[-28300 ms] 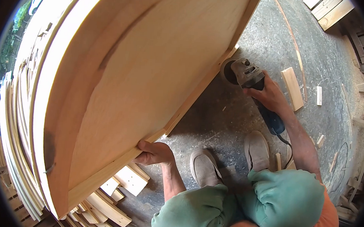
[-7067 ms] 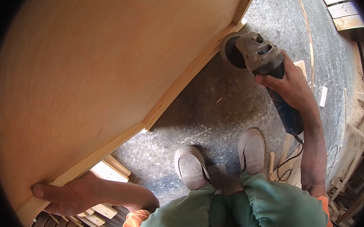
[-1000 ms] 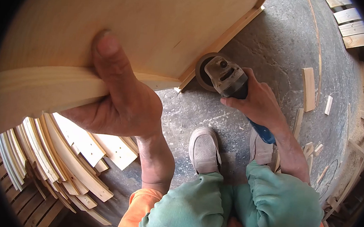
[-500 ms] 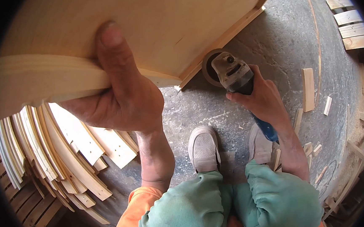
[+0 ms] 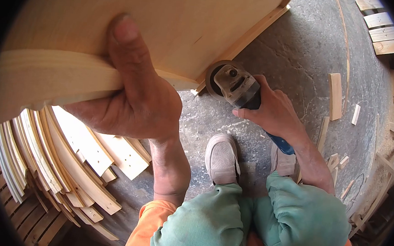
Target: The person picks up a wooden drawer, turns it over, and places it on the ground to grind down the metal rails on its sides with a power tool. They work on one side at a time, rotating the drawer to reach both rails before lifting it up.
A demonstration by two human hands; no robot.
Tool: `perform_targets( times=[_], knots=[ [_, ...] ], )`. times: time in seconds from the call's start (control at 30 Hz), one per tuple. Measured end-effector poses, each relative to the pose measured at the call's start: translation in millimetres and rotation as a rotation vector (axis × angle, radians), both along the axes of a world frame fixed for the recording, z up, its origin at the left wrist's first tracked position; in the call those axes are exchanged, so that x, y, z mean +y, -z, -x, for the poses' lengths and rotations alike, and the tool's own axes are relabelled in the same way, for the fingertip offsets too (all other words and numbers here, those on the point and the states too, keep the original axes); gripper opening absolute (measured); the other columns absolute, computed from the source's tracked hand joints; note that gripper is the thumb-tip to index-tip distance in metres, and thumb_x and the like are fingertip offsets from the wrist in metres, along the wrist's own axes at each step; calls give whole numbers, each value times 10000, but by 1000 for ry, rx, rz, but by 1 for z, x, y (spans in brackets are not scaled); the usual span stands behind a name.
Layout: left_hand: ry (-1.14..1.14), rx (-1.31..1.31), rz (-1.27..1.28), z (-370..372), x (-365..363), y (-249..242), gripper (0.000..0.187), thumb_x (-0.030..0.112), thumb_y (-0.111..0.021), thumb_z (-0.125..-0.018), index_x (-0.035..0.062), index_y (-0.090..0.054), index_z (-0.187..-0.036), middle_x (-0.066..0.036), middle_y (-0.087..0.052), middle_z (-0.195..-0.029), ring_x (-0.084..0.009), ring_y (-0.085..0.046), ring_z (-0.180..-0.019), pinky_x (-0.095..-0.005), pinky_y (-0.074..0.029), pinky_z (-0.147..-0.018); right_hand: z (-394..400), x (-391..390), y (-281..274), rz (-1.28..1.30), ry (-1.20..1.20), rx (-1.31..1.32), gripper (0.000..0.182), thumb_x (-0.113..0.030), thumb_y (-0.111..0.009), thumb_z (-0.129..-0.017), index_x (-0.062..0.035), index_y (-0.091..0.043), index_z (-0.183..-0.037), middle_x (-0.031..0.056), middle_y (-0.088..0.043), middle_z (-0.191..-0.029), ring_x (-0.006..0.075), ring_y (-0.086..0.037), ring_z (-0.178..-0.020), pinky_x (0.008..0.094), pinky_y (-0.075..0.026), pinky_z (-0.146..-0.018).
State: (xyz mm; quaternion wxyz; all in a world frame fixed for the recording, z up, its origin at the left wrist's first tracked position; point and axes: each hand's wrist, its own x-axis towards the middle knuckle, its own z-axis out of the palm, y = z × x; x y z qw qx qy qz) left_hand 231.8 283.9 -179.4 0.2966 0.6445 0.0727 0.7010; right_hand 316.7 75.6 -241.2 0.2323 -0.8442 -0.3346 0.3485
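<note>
A large pale wooden panel with raised edge strips fills the upper left. My left hand grips its near edge strip, thumb on the panel's face and fingers beneath. My right hand is wrapped round an angle grinder with a dark grey head and blue body. The grinder's round disc is at the panel's right edge strip, near the lower corner; whether it touches the wood cannot be told.
Long wooden boards are stacked at the lower left. Offcuts lie on the concrete floor at the right. Slatted wood stands at the upper right, and more scraps lie along the right side. My shoes are below.
My right hand has moved the grinder left and slightly down, bringing its disc over the panel's edge strip. My left hand and the panel's near edge have shifted slightly.
</note>
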Motion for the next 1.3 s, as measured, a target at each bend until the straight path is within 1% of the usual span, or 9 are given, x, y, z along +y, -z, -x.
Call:
perform_targets(
  times=[0.07,0.13,0.27,0.33,0.67,0.73,0.77,0.83,1.3],
  knots=[
    [4,-19,9,2,0,0,281,110,-719,-902,23,-577,-1128,-99,-701,-1047,-159,-687,-926,-265,-574,-826,2,2,-1,8,-12,5,719,-391,-789,-736,-23,-459,-1258,244,-703,-881,422,-691,-905,472,-524,-827],
    [32,119,3,12,2,-1,284,111,-727,-896,23,-578,-1121,-101,-701,-1048,-164,-688,-928,-267,-577,-822,5,2,-1,9,-33,19,722,-391,-788,-738,-25,-456,-1264,242,-702,-877,421,-690,-907,475,-524,-826],
    [48,107,10,7,-4,-2,283,114,-733,-891,24,-583,-1114,-101,-702,-1049,-167,-690,-926,-269,-580,-816,6,3,1,19,-35,6,724,-394,-790,-735,-24,-458,-1262,240,-701,-870,423,-691,-897,480,-524,-822],
    [-11,-6,48,2,-7,0,281,118,-737,-889,24,-588,-1108,-103,-703,-1050,-171,-692,-926,-269,-580,-808,5,3,0,7,-29,11,727,-400,-794,-732,-22,-461,-1257,241,-702,-865,418,-694,-888,479,-523,-821],
    [29,53,2,5,-1,0,280,102,-730,-890,25,-582,-1116,-106,-706,-1063,-161,-692,-934,-263,-570,-831,-22,-7,3,-10,60,-32,725,-413,-794,-725,-22,-475,-1245,225,-703,-824,403,-703,-849,455,-527,-810],
    [16,-8,-32,3,-2,1,274,93,-726,-891,21,-586,-1115,-106,-709,-1055,-160,-691,-933,-260,-567,-826,-28,-8,1,26,123,-45,762,-369,-818,-713,-49,-463,-1307,226,-706,-953,405,-688,-955,453,-511,-837],
    [17,-8,-31,3,-2,1,274,93,-726,-891,21,-586,-1115,-106,-709,-1055,-160,-691,-933,-260,-567,-826,-29,-9,1,27,123,-45,762,-369,-818,-713,-49,-463,-1307,226,-706,-953,405,-688,-955,453,-511,-837],
    [35,10,8,3,-3,0,264,94,-723,-894,20,-589,-1109,-103,-711,-1045,-158,-692,-919,-262,-571,-816,-29,-12,1,-16,104,-87,729,-408,-796,-725,-20,-474,-1251,224,-704,-822,399,-706,-836,454,-530,-791],
    [43,-20,15,0,-8,-1,256,82,-722,-894,25,-592,-1107,-104,-710,-1045,-161,-691,-920,-264,-565,-817,10,-1,3,-8,-60,0,696,-381,-783,-745,-31,-451,-1248,234,-691,-807,428,-690,-831,481,-532,-772]
  ],
)
